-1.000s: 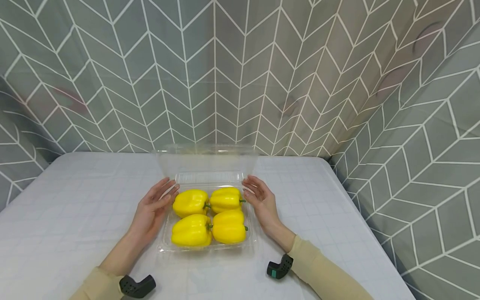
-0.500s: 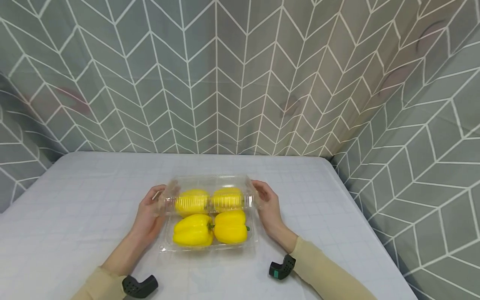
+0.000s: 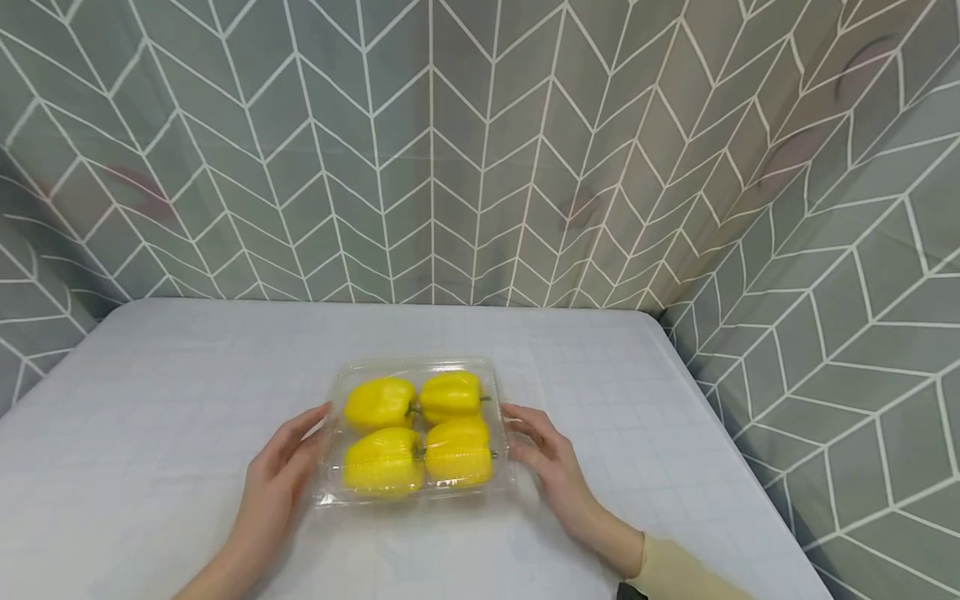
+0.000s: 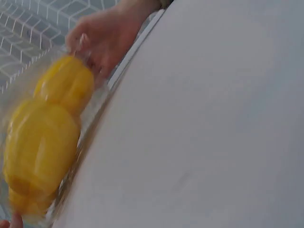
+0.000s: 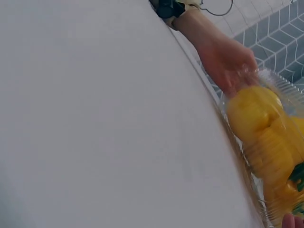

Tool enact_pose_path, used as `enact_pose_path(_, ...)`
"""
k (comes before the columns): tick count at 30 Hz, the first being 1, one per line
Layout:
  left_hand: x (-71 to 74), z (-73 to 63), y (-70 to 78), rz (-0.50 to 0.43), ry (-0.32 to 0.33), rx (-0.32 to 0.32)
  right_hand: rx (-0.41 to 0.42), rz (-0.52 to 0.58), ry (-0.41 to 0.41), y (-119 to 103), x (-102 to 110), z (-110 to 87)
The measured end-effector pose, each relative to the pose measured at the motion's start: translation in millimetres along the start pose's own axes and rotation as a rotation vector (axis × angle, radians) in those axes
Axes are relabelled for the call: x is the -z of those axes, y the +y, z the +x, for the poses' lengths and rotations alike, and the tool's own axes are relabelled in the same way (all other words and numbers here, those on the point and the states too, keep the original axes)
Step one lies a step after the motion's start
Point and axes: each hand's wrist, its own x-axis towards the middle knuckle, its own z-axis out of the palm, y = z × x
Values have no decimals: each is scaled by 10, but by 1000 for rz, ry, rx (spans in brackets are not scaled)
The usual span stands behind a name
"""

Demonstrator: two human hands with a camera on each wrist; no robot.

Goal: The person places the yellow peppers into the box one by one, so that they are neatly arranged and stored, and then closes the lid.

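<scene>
A clear plastic clamshell container (image 3: 465,496) holds several yellow bell peppers (image 3: 382,462), lying on their sides in two rows. Its transparent lid (image 3: 408,367) lies over them; whether the rim is fully seated cannot be told. My left hand (image 3: 272,487) holds the container's left side, fingers at the edge and thumb nearer the front. On the opposite side, my right hand (image 3: 557,477) holds the right edge with curved fingers. The left wrist view shows my right hand (image 4: 109,40) beyond the peppers; the right wrist view shows my left hand (image 5: 225,61) at the far end.
The container rests on a table with a white cloth (image 3: 187,383). Behind the table hangs a grey curtain (image 3: 465,150) with white chevron lines, and more patterned fabric (image 3: 862,333) stands along the right side.
The lid, upright at the back a second ago, has swung forward and down over the peppers. Both hands have come toward the front along the container's sides.
</scene>
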Motion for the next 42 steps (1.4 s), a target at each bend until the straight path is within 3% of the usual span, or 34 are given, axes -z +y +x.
enact_pose_path(5, -81, -219, -1, 211, 77, -19, 7, -5, -36, 8, 1, -159)
enact_pose_path(8, -123, -261, -15, 259, 109, -42, 67, 4, -87, 30, -3, -218)
enact_pose_path(12, -148, -265, -33, 265, 122, -69, 167, 57, -150, 63, -10, -264)
enact_pose_path(16, -153, -260, -44, 264, 119, -106, 204, 75, -157, 69, -20, -287)
enact_pose_path(24, -175, -270, -44, 272, 137, -169, 165, 79, -166, 69, -36, -284)
enact_pose_path(30, -207, -279, -51, 265, 172, -185, 173, 160, -207, 80, -26, -273)
enact_pose_path(37, -203, -279, -65, 266, 177, -187, 108, 332, -256, 92, -13, -267)
enact_pose_path(42, -191, -273, -70, 265, 175, -212, 118, 330, -234, 88, -26, -263)
